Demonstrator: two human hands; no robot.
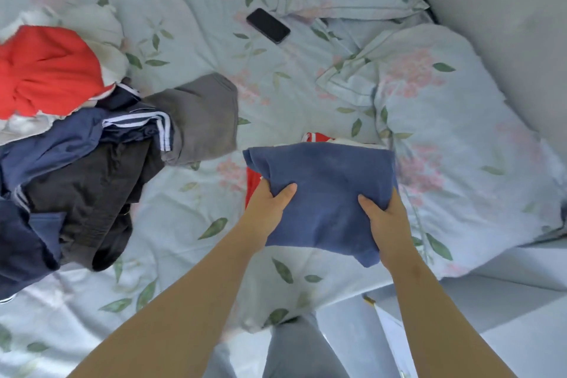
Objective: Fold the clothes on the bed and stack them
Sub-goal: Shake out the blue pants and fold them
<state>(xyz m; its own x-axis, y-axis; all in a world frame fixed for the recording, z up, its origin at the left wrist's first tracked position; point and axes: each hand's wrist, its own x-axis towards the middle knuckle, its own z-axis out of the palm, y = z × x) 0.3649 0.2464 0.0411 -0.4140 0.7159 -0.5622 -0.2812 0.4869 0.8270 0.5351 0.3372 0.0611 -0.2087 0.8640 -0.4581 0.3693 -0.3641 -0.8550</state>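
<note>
Your left hand [270,202] and right hand [383,218], apart, each grip a near side of the folded blue garment [328,190], which looks soft, light and floppy, so support both sides, over the red folded piece [252,184] beneath, with the unfolded pile [76,156] farther left.

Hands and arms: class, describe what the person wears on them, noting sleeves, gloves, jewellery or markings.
The left hand and right hand are ungloved, with no rings showing. The left forearm and right forearm are bare down to the frame's edge: no sleeves, watch, bracelets or markings visible.
</note>
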